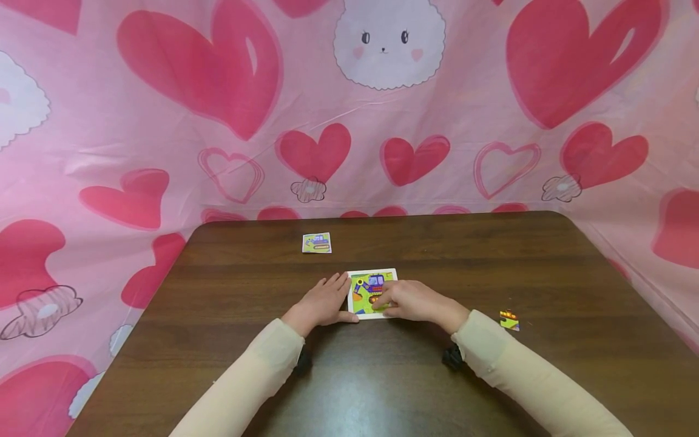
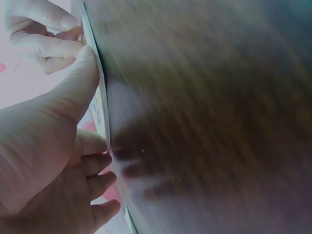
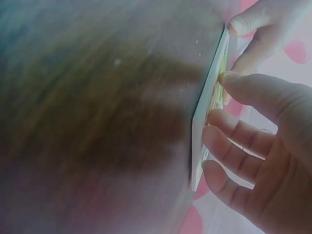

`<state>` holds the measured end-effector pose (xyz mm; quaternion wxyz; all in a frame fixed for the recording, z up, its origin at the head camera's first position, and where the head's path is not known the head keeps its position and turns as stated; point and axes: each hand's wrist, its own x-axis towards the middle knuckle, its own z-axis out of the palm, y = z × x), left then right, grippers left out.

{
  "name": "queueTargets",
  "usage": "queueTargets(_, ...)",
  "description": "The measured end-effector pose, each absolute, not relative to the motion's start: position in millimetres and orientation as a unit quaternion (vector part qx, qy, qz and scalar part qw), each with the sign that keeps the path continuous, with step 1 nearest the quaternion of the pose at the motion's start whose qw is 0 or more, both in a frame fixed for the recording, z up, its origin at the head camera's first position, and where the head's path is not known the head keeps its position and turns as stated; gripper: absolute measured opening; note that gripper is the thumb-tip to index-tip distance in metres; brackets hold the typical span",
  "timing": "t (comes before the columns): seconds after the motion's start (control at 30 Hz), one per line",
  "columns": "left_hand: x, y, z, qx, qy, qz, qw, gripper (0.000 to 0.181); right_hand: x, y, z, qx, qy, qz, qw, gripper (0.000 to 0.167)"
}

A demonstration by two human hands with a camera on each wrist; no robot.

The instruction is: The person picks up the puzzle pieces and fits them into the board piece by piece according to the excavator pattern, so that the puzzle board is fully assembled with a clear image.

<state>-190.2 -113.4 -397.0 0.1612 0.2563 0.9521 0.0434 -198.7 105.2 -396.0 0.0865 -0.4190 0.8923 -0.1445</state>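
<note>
A white-framed puzzle board [image 1: 374,294] with a digger picture on green lies flat near the middle of the table. My left hand [image 1: 323,303] rests at the board's left side, its thumb on the near edge and its fingers stretched along the side. Over the right part of the board, my right hand [image 1: 417,300] presses its fingertips on the puzzle surface. In the right wrist view those fingertips [image 3: 214,139] touch the board [image 3: 197,146], slightly bent. Whether a piece lies beneath them is hidden.
A small digger picture card [image 1: 317,243] lies farther back, left of the board. Loose puzzle pieces [image 1: 509,320] sit to the right, beyond the right forearm. The brown wooden table [image 1: 437,243] ends at a pink heart-patterned cloth [image 1: 306,103].
</note>
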Motion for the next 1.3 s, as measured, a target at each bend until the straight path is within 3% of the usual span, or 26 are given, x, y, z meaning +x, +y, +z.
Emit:
queueTargets(0.63,-190.3,-113.6,-397.4,0.253,0.953,0.043,0.162,0.087,-201.6,143.7,-375.8,-0.363,0.903,-0.218,0.074,0.034)
queueTargets(1.3,-189.8,-112.3,-397.0,0.255,0.953,0.048,0.156,0.086,-186.8,218.1,-368.2,-0.297,0.910,-0.285,0.047,0.032)
